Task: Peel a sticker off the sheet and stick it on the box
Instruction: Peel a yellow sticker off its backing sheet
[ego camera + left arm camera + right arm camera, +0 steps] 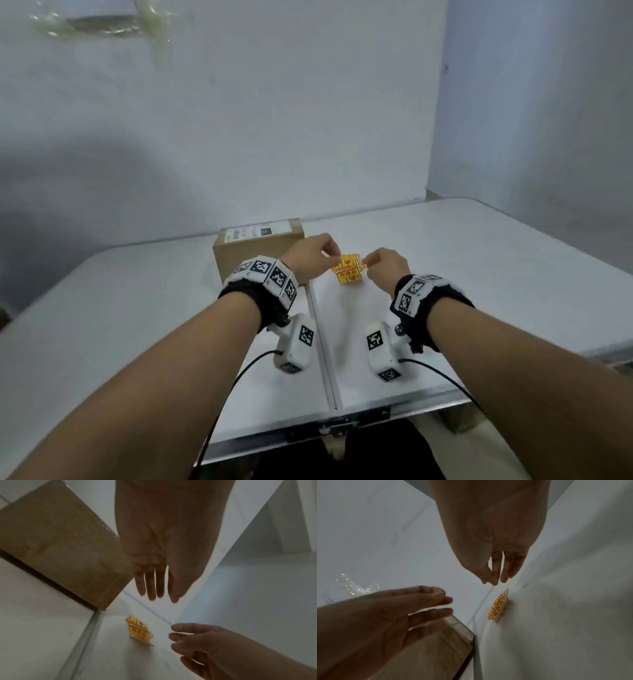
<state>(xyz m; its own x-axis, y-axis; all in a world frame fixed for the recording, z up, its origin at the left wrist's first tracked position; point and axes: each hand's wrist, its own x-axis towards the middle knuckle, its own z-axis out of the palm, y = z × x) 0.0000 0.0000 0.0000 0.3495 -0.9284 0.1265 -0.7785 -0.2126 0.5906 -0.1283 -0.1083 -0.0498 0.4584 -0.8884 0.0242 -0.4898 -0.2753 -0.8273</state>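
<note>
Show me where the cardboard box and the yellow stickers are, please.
cardboard box [239, 260]: head view, on its brown front face.
yellow stickers [138, 631]: left wrist view, on the middle of the printed yellow sheet.

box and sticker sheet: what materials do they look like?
Box: brown corrugated cardboard by the look, matte, with a white printed label on top. Sticker sheet: glossy yellow and red print, probably coated paper or vinyl; too small to tell which.

white folding table [479, 260], centre seam; cardboard box [253, 253] on left half by the seam; yellow sticker sheet [139, 631] on right half
</note>
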